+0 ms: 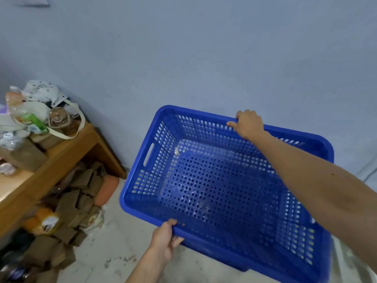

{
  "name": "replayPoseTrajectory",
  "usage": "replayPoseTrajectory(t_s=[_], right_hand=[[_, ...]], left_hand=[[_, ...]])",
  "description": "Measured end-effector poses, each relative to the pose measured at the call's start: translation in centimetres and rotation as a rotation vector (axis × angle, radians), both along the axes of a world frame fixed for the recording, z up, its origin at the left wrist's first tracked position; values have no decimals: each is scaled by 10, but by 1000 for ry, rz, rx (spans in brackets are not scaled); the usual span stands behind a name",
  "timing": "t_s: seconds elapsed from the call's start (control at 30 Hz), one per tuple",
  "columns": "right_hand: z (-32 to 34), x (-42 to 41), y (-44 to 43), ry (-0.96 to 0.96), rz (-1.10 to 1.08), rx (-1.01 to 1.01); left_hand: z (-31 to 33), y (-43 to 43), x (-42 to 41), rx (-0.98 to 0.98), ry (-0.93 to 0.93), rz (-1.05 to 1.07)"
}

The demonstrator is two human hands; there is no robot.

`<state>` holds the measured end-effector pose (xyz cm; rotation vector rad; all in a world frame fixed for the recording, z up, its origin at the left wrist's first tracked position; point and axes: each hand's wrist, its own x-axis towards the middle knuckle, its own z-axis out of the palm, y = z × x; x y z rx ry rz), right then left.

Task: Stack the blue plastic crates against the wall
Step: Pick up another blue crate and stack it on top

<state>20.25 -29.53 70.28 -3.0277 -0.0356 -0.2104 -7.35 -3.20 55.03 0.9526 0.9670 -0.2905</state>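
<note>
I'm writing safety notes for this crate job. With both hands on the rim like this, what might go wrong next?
1. The blue crate is held tilted, the left hand on the near rim and the right hand on the far rim; it may swing or slip.
2. The far rim is near the wall, so the right hand's fingers could get pinched.
3. The wooden table stands close on the left and could be bumped.

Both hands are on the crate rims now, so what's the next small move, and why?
Probably ease the blue crate forward to the wall. The left hand grips the near rim, the right hand the far rim, and the crate sits skewed, not flush.
</note>
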Motion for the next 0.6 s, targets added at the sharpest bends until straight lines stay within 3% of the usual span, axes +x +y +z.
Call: replayPoseTrajectory(t_s=[0.33, 0.6], right_hand=[[-51, 29, -50, 82, -30, 116], [-36, 49, -39, 106, -11, 87]], left_hand=[[-15, -29, 27, 71, 87, -47], [-15, -20, 42, 162, 88, -99]])
